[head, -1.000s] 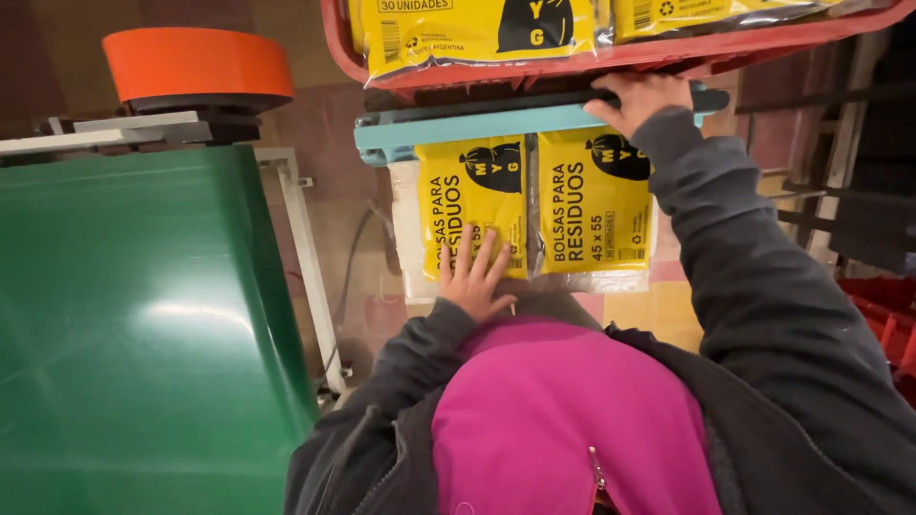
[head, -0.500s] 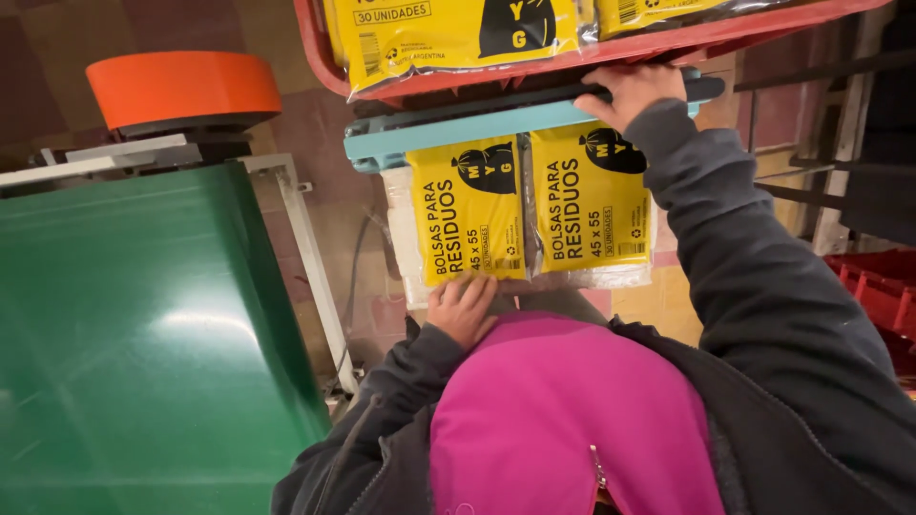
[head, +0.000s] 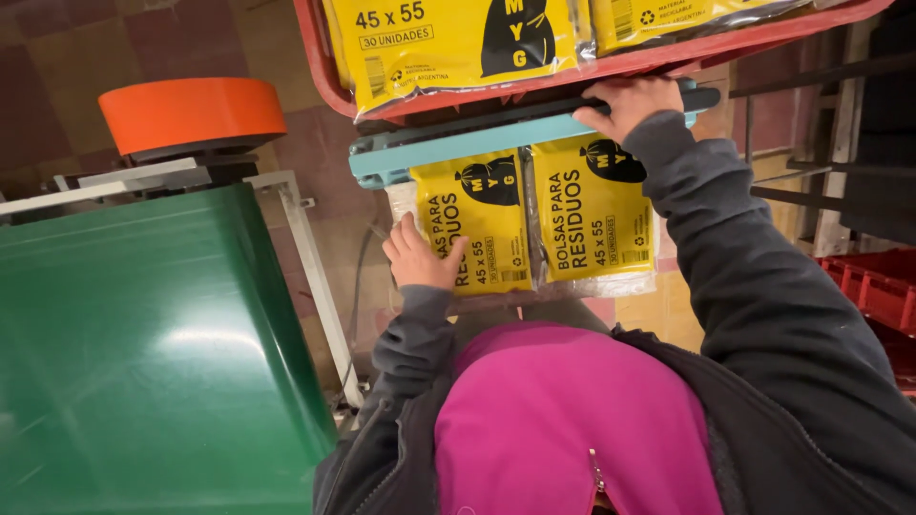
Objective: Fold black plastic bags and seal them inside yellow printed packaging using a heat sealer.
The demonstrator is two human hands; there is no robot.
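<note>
since the earlier frames the left hand (head: 417, 257) has slid down and leftward off the middle of the yellow packs to their lower left corner, and the view has drawn closer over the bench. right hand (head: 632, 102) has kept its place on the teal bar (head: 458, 150).

left hand: fingers together and slightly curled, laid flat against the left edge of the left yellow pack (head: 482, 224), steadying it rather than pinching it. right hand: fingers curled over the top of the teal bar, pressing it down; the thumb is hidden, so a full wrap cannot be confirmed.

location: two yellow packs lie side by side under the bar, the right yellow pack (head: 593, 210) touching the left one along a clear plastic seam. both hang toward the person, lower ends free. judgement: the bar looks closed across their top ends, with the left hand now squaring the pack.

edges and room: a red crate (head: 329, 72) with more yellow packs sits directly above the bar, overhanging it, so little room shows above the right hand. a green bin (head: 143, 353) stands close on the left, its metal frame (head: 310, 277) just beside the left wrist. an orange lid (head: 191, 114) lies beyond it. another red crate (head: 873, 286) stands low to the right, well apart. open room is mainly toward the person's body.
</note>
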